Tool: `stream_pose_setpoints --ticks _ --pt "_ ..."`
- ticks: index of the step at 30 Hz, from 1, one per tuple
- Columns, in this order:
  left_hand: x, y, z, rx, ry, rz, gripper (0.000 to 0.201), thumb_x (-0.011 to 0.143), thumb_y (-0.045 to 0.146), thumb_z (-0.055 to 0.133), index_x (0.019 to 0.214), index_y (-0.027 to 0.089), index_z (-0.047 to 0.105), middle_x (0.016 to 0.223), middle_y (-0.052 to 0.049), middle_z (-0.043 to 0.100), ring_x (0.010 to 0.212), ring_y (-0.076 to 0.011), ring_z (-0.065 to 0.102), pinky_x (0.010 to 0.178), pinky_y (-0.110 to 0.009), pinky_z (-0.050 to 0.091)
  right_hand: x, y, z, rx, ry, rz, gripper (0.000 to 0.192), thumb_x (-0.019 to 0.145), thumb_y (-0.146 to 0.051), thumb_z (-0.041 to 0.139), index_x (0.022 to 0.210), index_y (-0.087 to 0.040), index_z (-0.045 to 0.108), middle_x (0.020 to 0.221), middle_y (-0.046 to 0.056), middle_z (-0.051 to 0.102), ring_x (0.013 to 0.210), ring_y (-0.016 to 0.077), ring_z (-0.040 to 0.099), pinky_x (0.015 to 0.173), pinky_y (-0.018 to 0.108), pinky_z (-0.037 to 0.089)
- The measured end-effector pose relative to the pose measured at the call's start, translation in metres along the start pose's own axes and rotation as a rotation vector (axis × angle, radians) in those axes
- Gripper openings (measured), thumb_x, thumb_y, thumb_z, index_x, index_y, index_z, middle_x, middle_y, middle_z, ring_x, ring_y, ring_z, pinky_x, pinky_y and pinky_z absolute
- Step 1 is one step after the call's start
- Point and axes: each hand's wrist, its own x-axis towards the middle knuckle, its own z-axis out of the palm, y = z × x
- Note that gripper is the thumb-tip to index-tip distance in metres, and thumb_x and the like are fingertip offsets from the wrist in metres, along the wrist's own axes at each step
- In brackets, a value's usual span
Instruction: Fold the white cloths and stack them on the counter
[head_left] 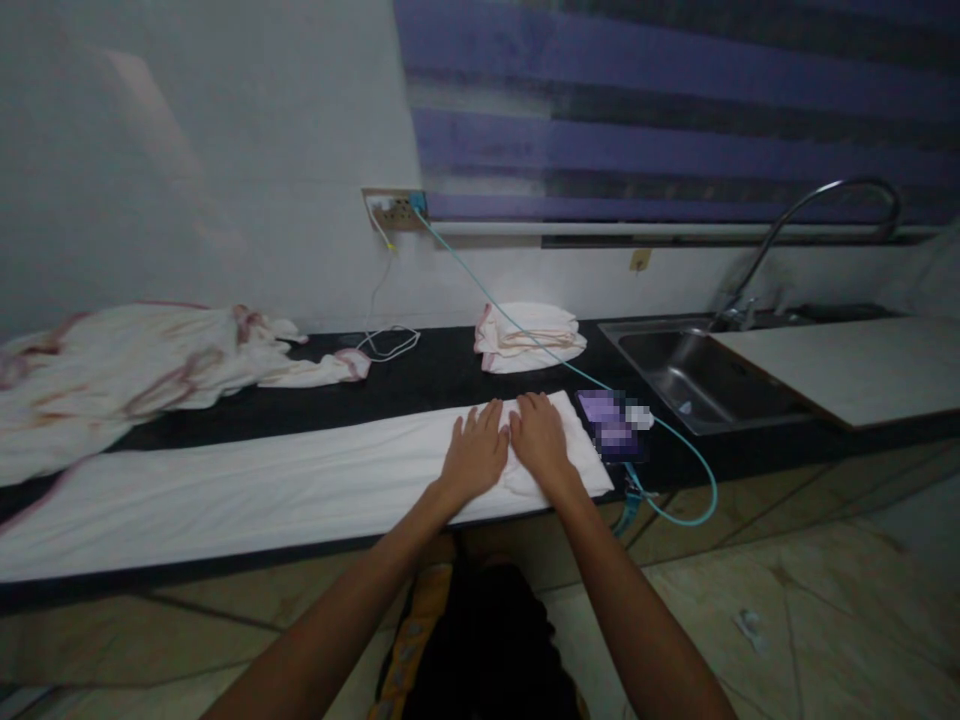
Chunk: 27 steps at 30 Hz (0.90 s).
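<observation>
A long strip of white cloth (pixel 247 490) lies along the front of the dark counter, its right end doubled over into a flat layer. My left hand (pixel 476 452) rests flat on the cloth, fingers stretched out and a little apart. Close beside it, my right hand (pixel 538 435) presses on the doubled end with its fingers extended. Neither hand grips anything. Behind them sits a folded stack of white cloth (pixel 529 340) with pinkish edging. Over on the left lies a crumpled heap of similar cloth (pixel 150 365).
A blurred-out phone (pixel 609 425) with a teal cable (pixel 480 283) running to the wall socket (pixel 397 212) lies right of the cloth. Further right are a steel sink (pixel 697 375), a curved faucet (pixel 810 195) and a pale board (pixel 855 370). A white cable (pixel 397 345) lies behind.
</observation>
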Motion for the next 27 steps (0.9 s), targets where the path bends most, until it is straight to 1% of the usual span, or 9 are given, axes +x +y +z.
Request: stream_pose_setpoints --ticks 3,5,8,10,17,19,21,24,27 --pt "0.001 -0.021 -0.005 -0.043 0.019 0.063 0.067 0.107 0.045 0.023 0.163 0.009 0.032 0.169 -0.02 0.033 0.157 -0.0331 0.032 0.126 -0.054 0.026 -0.003 0.006 0.01 -0.059 -0.032 0.025 0.054 0.109 -0.04 0.034 0.152 -0.012 0.052 0.159 0.019 0.05 0.153 0.033 0.033 0.124 0.051 0.017" --pt "0.0 -0.045 -0.01 0.002 0.013 0.091 0.069 0.106 0.052 0.029 0.162 0.011 0.036 0.168 -0.02 0.035 0.156 -0.0333 0.033 0.126 -0.051 0.026 -0.004 0.005 0.014 -0.071 -0.048 0.046 0.063 0.109 -0.05 0.034 0.157 -0.012 0.047 0.163 0.018 0.044 0.156 0.0351 0.028 0.126 0.053 0.012" --pt "-0.007 -0.081 -0.018 0.105 -0.016 0.033 0.068 0.105 0.056 0.032 0.161 0.019 0.041 0.167 -0.014 0.038 0.156 -0.037 0.033 0.127 -0.055 0.022 -0.005 0.003 0.015 -0.058 -0.067 0.057 0.076 0.106 -0.064 0.031 0.159 -0.01 0.044 0.164 0.018 0.042 0.157 0.0373 0.025 0.126 0.053 0.01" --pt "-0.012 -0.096 -0.022 0.134 -0.033 0.002 0.067 0.105 0.056 0.029 0.162 0.022 0.04 0.168 -0.01 0.038 0.156 -0.0367 0.032 0.127 -0.057 0.021 -0.005 0.003 0.015 -0.05 -0.073 0.055 0.082 0.105 -0.069 0.031 0.16 -0.009 0.043 0.165 0.019 0.041 0.157 0.0377 0.025 0.127 0.053 0.009" --pt "-0.016 -0.102 -0.02 0.158 -0.034 0.006 0.066 0.106 0.055 0.028 0.162 0.021 0.04 0.168 -0.01 0.038 0.156 -0.0374 0.032 0.126 -0.062 0.024 -0.005 0.004 0.017 -0.058 -0.079 0.066 0.084 0.104 -0.07 0.033 0.161 -0.01 0.041 0.165 0.018 0.041 0.158 0.0366 0.024 0.127 0.052 0.008" --pt "-0.016 -0.099 -0.021 0.134 0.004 0.006 0.065 0.106 0.053 0.031 0.16 0.02 0.042 0.168 -0.011 0.038 0.156 -0.038 0.031 0.126 -0.064 0.025 -0.004 0.003 0.017 -0.063 -0.095 0.068 0.084 0.103 -0.07 0.033 0.161 -0.01 0.041 0.165 0.018 0.04 0.158 0.0366 0.024 0.127 0.053 0.008" --pt "-0.018 -0.086 -0.027 0.053 0.108 0.028 0.064 0.106 0.048 0.031 0.158 0.013 0.044 0.168 -0.016 0.036 0.159 -0.0365 0.026 0.127 -0.062 0.026 -0.003 0.003 0.018 -0.066 -0.09 0.071 0.083 0.103 -0.07 0.034 0.161 -0.01 0.042 0.165 0.018 0.04 0.157 0.0369 0.024 0.127 0.054 0.009" --pt "-0.021 -0.041 -0.04 -0.162 0.289 0.145 0.062 0.108 0.041 0.026 0.158 0.007 0.038 0.169 -0.019 0.032 0.161 -0.0278 0.022 0.13 -0.053 0.027 -0.004 0.004 0.019 -0.066 -0.064 0.063 0.081 0.104 -0.068 0.035 0.159 -0.009 0.044 0.164 0.019 0.042 0.156 0.0385 0.027 0.126 0.056 0.011" --pt "-0.022 0.016 -0.046 -0.319 0.285 0.293 0.059 0.108 0.039 0.027 0.161 0.013 0.034 0.17 -0.015 0.033 0.16 -0.0219 0.026 0.132 -0.047 0.027 -0.006 0.009 0.02 -0.064 -0.044 0.011 0.067 0.107 -0.051 0.035 0.159 -0.01 0.043 0.164 0.019 0.042 0.155 0.0388 0.029 0.126 0.057 0.014"
